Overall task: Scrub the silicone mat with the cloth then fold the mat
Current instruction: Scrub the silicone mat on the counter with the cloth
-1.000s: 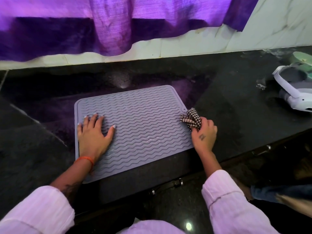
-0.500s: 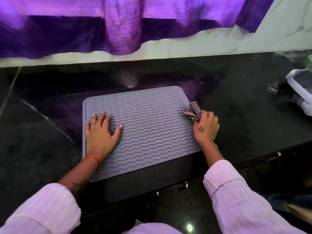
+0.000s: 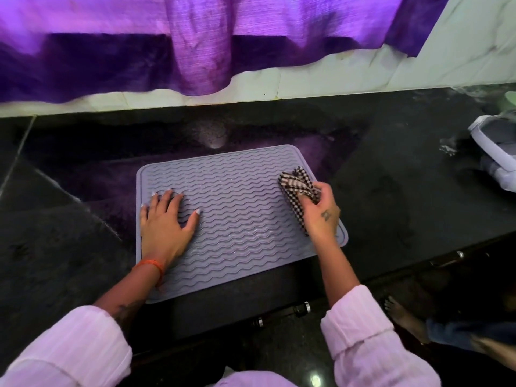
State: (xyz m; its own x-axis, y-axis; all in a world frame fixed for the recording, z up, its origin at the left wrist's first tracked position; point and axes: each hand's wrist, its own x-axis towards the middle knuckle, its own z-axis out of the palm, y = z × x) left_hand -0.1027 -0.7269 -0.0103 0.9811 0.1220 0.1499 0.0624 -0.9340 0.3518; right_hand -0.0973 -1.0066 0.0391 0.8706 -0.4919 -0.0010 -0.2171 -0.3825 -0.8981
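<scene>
A: Where is the mat [image 3: 240, 219] now?

B: It lies flat on the dark table [image 3: 405, 191], near the front edge. The left hand [image 3: 164, 222] is open, palm down, and presses on the left part. The right hand [image 3: 318, 210] is closed around the checked cloth [image 3: 296, 188], over the right edge.

A: How will the mat handle?

B: I think it is light, soft and floppy, maybe slippery because some ridges shine wet. For folding, better to take one short edge at its two corners.
</scene>
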